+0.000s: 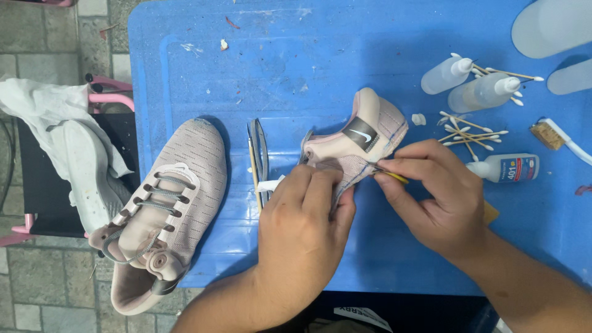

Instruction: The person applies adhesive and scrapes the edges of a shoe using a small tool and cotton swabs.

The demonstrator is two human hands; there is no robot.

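So the pink shoe (354, 145) being worked on sits dead center of the blue tabletop (296, 68), lying on its side with the heel pointing toward 12 o'clock. The left hand (302, 231) comes in from 6 o'clock and its grip is closed on the lower part of the shoe, fingers curled over the fabric, with a bit of white tissue (269, 184) poking out at its 10 o'clock. The right hand (435, 197) comes in from 4 o'clock and its grip is pinched shut on a thin yellow stick (395, 177), tip touching the shoe's edge right by the seam.

Just at 9 o'clock of the shoe there's a grey insole (260, 154) standing on edge with a thin wooden stick beside it. Further out at 9 o'clock is the second pink shoe (169, 203), laces in, hanging partly off the tabletop's edge. Way off at 9 o'clock a grey sole (86, 179) lies on a white cloth (37, 105) over a black seat.

Out toward 2 o'clock: two clear squeeze bottles (468, 83) lying down, a scatter of cotton swabs (472, 132), a small glue bottle (505, 168) on its side, and a brush (558, 139) at 3 o'clock.
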